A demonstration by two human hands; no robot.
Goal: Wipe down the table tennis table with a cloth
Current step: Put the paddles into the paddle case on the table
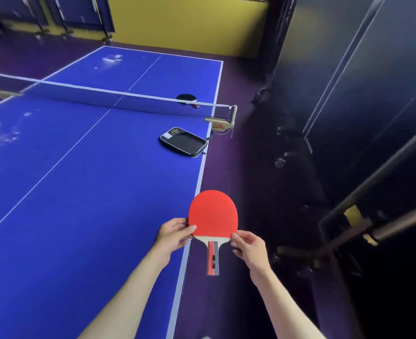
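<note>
Table tennis table (84, 192): blue top filling left of view, white smudges at far left. Black case (183, 142) near right edge, beside net (119, 99). Red paddle (213, 214) held over right edge, pinched by left hand (175, 234) and right hand (247, 245). No cloth visible. Risk: slipped pinch, paddle falling to floor. Open room leftward.

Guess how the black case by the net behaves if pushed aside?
The case lies flat on the table, so it should slide rather than roll or tip. It looks thin and soft-sided, probably light. It sits close to the edge, so a push rightward may drop it.
</note>
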